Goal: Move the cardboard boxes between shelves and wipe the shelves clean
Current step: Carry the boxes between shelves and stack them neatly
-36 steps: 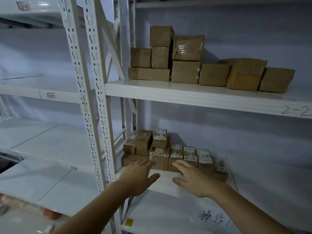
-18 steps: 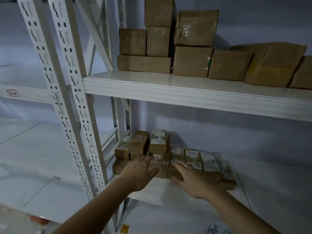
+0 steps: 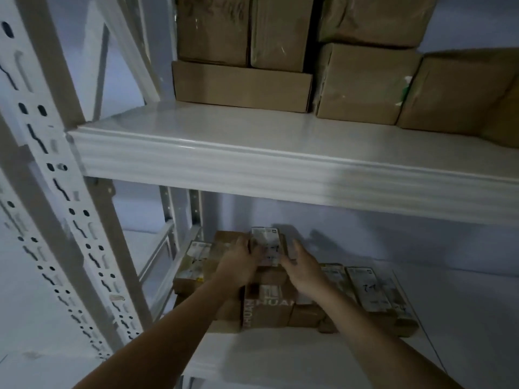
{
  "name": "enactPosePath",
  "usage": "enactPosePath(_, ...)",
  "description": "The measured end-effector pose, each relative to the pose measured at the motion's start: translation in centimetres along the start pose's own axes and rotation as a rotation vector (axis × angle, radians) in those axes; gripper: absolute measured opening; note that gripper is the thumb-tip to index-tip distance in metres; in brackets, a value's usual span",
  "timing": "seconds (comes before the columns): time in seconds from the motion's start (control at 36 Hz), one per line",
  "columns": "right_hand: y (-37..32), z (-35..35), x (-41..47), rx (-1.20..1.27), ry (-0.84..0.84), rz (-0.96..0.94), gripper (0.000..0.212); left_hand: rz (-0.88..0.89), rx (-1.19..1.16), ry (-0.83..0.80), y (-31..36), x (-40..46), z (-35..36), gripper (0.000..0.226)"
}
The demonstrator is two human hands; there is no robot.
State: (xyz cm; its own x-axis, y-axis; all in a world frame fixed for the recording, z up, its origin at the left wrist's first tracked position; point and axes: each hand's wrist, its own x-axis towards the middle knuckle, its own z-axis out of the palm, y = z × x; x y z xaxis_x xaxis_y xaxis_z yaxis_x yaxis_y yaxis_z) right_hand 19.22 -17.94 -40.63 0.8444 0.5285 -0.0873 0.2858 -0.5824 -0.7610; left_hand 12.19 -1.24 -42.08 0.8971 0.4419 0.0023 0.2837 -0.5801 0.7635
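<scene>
- Your left hand (image 3: 238, 263) and right hand (image 3: 302, 266) clasp the top box (image 3: 265, 244) from either side, fingers curled against it; it sits atop the small-box stack (image 3: 266, 304) on the lower shelf (image 3: 266, 357), far left.
- Upper shelf (image 3: 252, 153): larger cardboard boxes (image 3: 365, 85) stacked along the far side.

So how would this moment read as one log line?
step: lifting | left hand and right hand: gripping small labelled cardboard box atop lower-shelf stack | upper white shelf: full
</scene>
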Motion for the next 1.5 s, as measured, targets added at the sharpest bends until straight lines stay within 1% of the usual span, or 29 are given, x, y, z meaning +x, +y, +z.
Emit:
enactPosePath(0.08,-0.3,0.6,2.0,0.104,0.014,0.092,0.072,0.025,-0.034,-0.001,0.2,2.6,1.5,0.053)
enactPosePath(0.11,-0.2,1.0,2.4,0.135,0.019,0.103,0.07,0.023,-0.057,0.003,0.3,3.2,1.9,0.055)
enactPosePath(0.17,0.3,1.8,3.0,0.177,0.031,0.1,0.051,-0.005,-0.103,-0.002,0.6,3.5,2.6,0.064)
enactPosePath(0.19,0.5,2.3,3.1,0.196,0.039,0.094,0.042,-0.026,-0.12,-0.013,0.6,3.7,2.9,0.059)
enactPosePath(0.22,0.8,2.7,3.3,0.208,0.044,0.084,0.039,-0.04,-0.123,-0.032,0.5,3.8,3.4,0.053)
enactPosePath(0.25,1.1,3.2,3.6,0.202,0.045,0.074,0.042,-0.05,-0.139,-0.037,0.6,3.8,3.7,0.051)
enactPosePath(0.33,2.0,4.0,3.7,0.225,0.021,0.064,0.056,-0.053,-0.192,-0.019,0.6,4.0,4.9,0.066)
enactPosePath(0.39,1.1,3.8,3.0,0.253,0.063,0.058,0.053,-0.05,-0.209,0.008,0.6,4.0,5.5,0.078)
enactPosePath(0.42,0.6,3.7,2.6,0.273,0.096,0.06,0.047,-0.059,-0.231,0.028,0.9,3.7,5.4,0.081)
enactPosePath(0.44,0.1,3.4,2.2,0.301,0.122,0.062,0.042,-0.047,-0.261,0.055,1.8,3.0,4.9,0.077)
enactPosePath(0.47,-0.3,3.1,1.9,0.353,0.147,0.056,0.037,-0.046,-0.308,0.075,2.3,2.6,4.7,0.066)
enactPosePath(0.53,-1.1,2.4,1.0,0.459,0.198,0.059,0.034,-0.038,-0.379,0.08,2.3,2.6,4.9,0.043)
enactPosePath(0.56,-1.5,2.1,0.4,0.508,0.214,0.058,0.034,-0.031,-0.425,0.079,2.4,2.4,4.8,0.039)
enactPosePath(0.64,-2.1,1.1,-2.1,0.641,0.233,0.036,0.032,-0.011,-0.595,0.042,4.5,-0.6,2.7,0.038)
enactPosePath(0.69,-2.6,0.4,-4.2,0.692,0.209,0.042,0.025,0.003,-0.668,0.016,6.3,-3.8,1.0,0.036)
enactPosePath(0.78,-2.9,-0.2,-7.4,0.743,0.155,0.03,0.023,0.02,-0.686,0.04,7.8,-8.3,-0.6,0.039)
enactPosePath(0.83,-3.4,-0.4,-9.7,0.747,0.124,-0.01,0.022,0.031,-0.712,0.038,8.3,-10.9,-1.0,0.04)
enactPosePath(0.89,-4.1,-0.3,-12.0,0.749,0.09,-0.037,0.024,0.034,-0.728,0.05,8.6,-13.8,-1.3,0.041)
enactPosePath(0.97,-4.7,0.6,-15.2,0.734,0.044,-0.05,0.04,0.041,-0.693,0.133,8.9,-18.3,-2.0,0.044)
enactPosePath(1.06,-5.6,2.1,-18.3,0.743,-0.032,-0.088,0.045,0.013,-0.635,0.202,8.8,-22.5,-3.1,0.042)
enactPosePath(1.11,-6.2,3.2,-19.9,0.753,-0.075,-0.096,0.041,0.005,-0.634,0.245,8.3,-24.9,-4.1,0.043)
enactPosePath(1.14,-6.7,3.8,-20.6,0.76,-0.094,-0.103,0.042,-0.003,-0.639,0.268,8.1,-26.1,-4.6,0.044)
enactPosePath(1.22,-8.2,5.9,-22.1,0.777,-0.157,-0.14,0.059,-0.011,-0.642,0.33,7.2,-28.9,-6.5,0.045)
enactPosePath(1.33,-12.0,8.9,-24.0,0.77,-0.252,-0.211,0.049,-0.022,-0.619,0.418,5.6,-32.4,-10.4,0.044)
enactPosePath(1.39,-14.4,11.0,-24.8,0.755,-0.301,-0.227,0.054,-0.037,-0.594,0.479,4.1,-34.0,-12.6,0.045)
enactPosePath(1.5,-18.7,16.2,-26.4,0.752,-0.366,-0.252,0.054,-0.08,-0.564,0.596,0.8,-37.3,-17.1,0.045)
